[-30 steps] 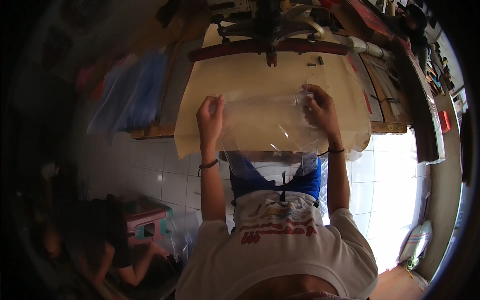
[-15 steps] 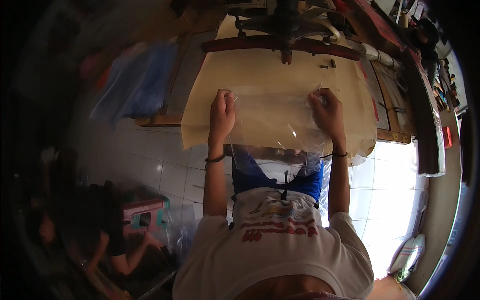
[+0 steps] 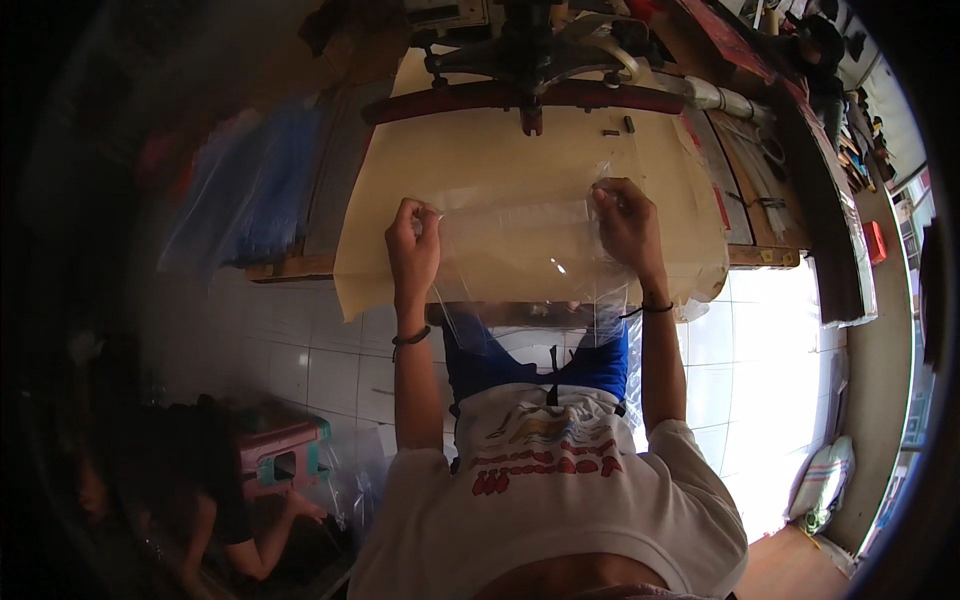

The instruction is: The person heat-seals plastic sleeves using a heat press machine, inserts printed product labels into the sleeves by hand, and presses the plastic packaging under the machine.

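Observation:
A clear plastic sheet, possibly a bag, is stretched between my two hands above the brown paper on the bench. My left hand is closed on its far left corner, fingers pinched. At the far right corner my right hand pinches the plastic between thumb and fingers. The sheet's near part hangs over the bench edge in front of my blue shorts. Beyond my hands, a dark metal machine with a long red-brown bar spans the paper. Two small dark pieces lie on the paper near the bar.
Blue and clear plastic sheets hang at the bench's left. A person sits low at the left, beside a pink and green stool. Scissors lie at the right. A white sack stands on the floor at lower right.
My view has shifted, so the bench appears further left. Both hands still hold the plastic sheet by its corners, and it looks flatter and more evenly spread now.

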Tool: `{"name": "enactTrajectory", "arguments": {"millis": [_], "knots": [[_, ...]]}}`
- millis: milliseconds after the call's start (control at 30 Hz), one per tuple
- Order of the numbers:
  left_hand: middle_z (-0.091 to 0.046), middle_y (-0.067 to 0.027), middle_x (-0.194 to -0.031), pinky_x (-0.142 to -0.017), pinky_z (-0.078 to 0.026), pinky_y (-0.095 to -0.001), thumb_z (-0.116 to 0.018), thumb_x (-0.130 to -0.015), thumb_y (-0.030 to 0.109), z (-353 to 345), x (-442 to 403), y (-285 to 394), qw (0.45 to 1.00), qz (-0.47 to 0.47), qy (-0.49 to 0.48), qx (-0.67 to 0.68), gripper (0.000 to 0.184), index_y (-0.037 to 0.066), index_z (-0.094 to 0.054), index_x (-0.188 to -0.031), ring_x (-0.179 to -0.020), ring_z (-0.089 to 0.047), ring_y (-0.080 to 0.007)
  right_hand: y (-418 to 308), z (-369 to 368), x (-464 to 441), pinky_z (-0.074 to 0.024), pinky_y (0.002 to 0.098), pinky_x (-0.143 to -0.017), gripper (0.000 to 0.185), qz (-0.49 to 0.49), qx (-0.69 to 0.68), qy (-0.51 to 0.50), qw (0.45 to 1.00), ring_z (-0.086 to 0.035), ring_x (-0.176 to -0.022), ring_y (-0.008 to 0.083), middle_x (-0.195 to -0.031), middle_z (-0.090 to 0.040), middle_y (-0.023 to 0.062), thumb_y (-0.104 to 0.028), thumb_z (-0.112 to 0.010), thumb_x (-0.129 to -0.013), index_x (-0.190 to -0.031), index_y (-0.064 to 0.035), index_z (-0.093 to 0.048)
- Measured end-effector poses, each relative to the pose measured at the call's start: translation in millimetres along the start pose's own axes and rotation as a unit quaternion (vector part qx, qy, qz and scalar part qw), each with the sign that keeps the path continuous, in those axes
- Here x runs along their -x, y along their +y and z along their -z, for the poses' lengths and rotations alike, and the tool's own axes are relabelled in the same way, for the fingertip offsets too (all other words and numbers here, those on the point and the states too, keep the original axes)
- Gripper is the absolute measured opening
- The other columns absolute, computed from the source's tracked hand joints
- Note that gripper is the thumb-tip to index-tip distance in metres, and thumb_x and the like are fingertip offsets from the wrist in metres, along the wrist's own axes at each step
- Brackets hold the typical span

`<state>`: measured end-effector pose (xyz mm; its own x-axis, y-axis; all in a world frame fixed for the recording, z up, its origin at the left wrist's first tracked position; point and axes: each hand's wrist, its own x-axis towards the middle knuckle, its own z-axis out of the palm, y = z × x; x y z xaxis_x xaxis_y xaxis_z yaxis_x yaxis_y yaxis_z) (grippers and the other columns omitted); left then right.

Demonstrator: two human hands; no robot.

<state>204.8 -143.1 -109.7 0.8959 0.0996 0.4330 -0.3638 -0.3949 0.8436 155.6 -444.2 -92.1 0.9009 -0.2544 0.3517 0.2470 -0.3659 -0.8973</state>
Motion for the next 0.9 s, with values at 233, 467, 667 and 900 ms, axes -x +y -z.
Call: {"name": "enactTrajectory", "arguments": {"millis": [233,467,667,900], "knots": [[-0.053,-0.0011,-0.069,-0.067,-0.043,-0.0256,-0.065,-0.1,0.02,1,-1,-4,1.0,-0.025,-0.004,-0.018,0.03,0.0,-0.053,-0.081,-0.07,-0.05,-0.0086,5,0,-2,-0.0435,0.0267,-0.056,0.02,0.061,0.057,0.014,0.996,-0.053,-0.058,0.0084,-0.073,-0.063,0.0048,-0.017,-0.067,-0.097,-0.108,-0.0002,-0.063],[-0.059,-0.0053,-0.068,-0.058,-0.045,-0.0278,-0.063,-0.101,0.026,-1,1,3,0.999,-0.028,0.005,-0.022,0.031,0.0,-0.057,-0.085,-0.059,-0.054,-0.0113,-1,4,0,-0.0438,0.0257,-0.055,0.028,-0.009,-0.029,-0.018,0.999,-0.054,-0.058,0.0075,-0.082,-0.066,0.0046,-0.015,-0.066,-0.097,-0.119,0.0001,-0.061],[-0.049,-0.0018,-0.065,-0.053,-0.035,-0.0287,-0.056,-0.105,0.028,1,3,3,0.999,-0.011,-0.015,-0.039,0.033,0.001,-0.054,-0.086,-0.057,-0.042,-0.0085,2,3,1,-0.0438,0.0239,-0.054,0.035,-0.016,-0.046,-0.015,0.999,-0.056,-0.059,0.0065,-0.088,-0.067,0.0045,-0.014,-0.066,-0.097,-0.128,-0.0016,-0.055],[-0.044,0.0003,-0.063,-0.055,-0.035,-0.0293,-0.054,-0.105,0.026,13,13,1,0.997,-0.058,0.032,0.048,0.033,0.002,-0.052,-0.083,-0.059,-0.039,-0.0086,-6,17,17,-0.0411,0.0212,-0.055,0.067,-0.015,-0.154,-0.088,0.984,-0.054,-0.063,0.0055,-0.081,-0.058,0.0007,-0.019,-0.071,-0.095,-0.15,-0.0052,-0.035]]}}
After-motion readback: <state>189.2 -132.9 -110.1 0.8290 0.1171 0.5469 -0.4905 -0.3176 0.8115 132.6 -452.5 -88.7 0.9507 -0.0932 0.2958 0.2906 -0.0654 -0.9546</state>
